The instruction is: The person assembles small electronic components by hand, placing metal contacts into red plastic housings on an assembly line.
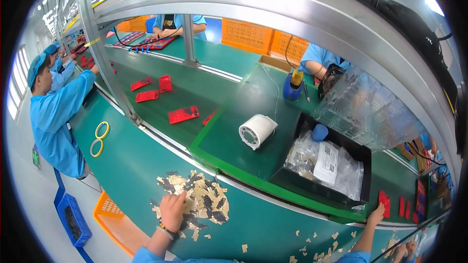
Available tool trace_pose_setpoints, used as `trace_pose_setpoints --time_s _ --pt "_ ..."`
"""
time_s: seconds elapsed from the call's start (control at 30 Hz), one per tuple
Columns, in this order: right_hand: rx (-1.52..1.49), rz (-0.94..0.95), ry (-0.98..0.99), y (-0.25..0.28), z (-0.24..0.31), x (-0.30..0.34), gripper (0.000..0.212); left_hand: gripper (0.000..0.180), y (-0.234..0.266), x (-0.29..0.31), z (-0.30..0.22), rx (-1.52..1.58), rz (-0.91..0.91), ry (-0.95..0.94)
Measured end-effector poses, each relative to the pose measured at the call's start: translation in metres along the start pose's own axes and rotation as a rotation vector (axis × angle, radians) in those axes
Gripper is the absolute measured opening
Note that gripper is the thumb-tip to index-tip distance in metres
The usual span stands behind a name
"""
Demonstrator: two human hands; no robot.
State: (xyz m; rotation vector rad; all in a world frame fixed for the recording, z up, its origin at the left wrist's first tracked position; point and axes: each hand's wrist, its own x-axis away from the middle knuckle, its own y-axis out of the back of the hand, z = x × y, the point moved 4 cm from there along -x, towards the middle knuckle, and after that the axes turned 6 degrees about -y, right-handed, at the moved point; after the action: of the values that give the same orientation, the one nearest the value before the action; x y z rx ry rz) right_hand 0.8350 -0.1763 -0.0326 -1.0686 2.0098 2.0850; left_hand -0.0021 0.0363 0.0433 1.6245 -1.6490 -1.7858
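1. Left hand (171,210) is resting palm-down on the pile of small beige and black parts (197,200), fingers curled loosely over the near-left edge of it. Can't tell whether it's pinching a piece underneath.
2. The pile is lying on the green bench (131,165), just in front of the conveyor rail.
3. Right hand (376,213) is reaching up to the far right, fingertips touching the bench edge just beside the red part (384,201). Fingers are looking extended, nothing visibly gripped.
4. Loose beige bits (317,251) are lying scattered between the two forearms.
5. Black tray (361,153) with bagged items is sitting behind the right hand; white cylindrical fan (256,131) is lying to its left.
6. Person in blue (56,117) is working at the left, near two yellow rings (99,138).
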Motion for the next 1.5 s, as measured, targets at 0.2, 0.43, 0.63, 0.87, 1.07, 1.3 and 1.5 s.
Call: trace_pose_setpoints --time_s 0.2,0.43,0.63,0.87,1.07,1.3,1.5 --pt "0.071 -0.029 0.073 0.057 0.042 0.032 0.029 0.021 0.002 0.012 0.007 0.162 -0.166 0.237" --pt "-0.814 -0.336 -0.096 0.197 0.041 0.136 0.029 0.011 0.008 0.001 0.01 1.006 -0.185 0.622" --pt "-1.322 0.034 0.387 0.283 0.103 0.288 0.017 0.013 0.028 -0.024 -0.049 0.943 -0.047 0.432" --pt "-1.095 0.208 1.46 0.348 0.251 0.368 0.024 0.02 -0.015 -0.033 -0.087 1.437 0.168 0.59" --pt "-1.092 0.356 1.675 0.348 0.257 0.378 0.027 0.019 -0.014 -0.04 -0.086 1.812 0.208 0.684" --pt "-1.85 1.191 0.173 0.333 0.299 0.356 0.035 0.016 -0.037 -0.016 -0.156 1.83 0.322 0.492" --pt "-1.962 1.264 0.056 0.332 0.299 0.345 0.011 0.013 -0.03 -0.013 -0.175 1.835 0.257 0.438"
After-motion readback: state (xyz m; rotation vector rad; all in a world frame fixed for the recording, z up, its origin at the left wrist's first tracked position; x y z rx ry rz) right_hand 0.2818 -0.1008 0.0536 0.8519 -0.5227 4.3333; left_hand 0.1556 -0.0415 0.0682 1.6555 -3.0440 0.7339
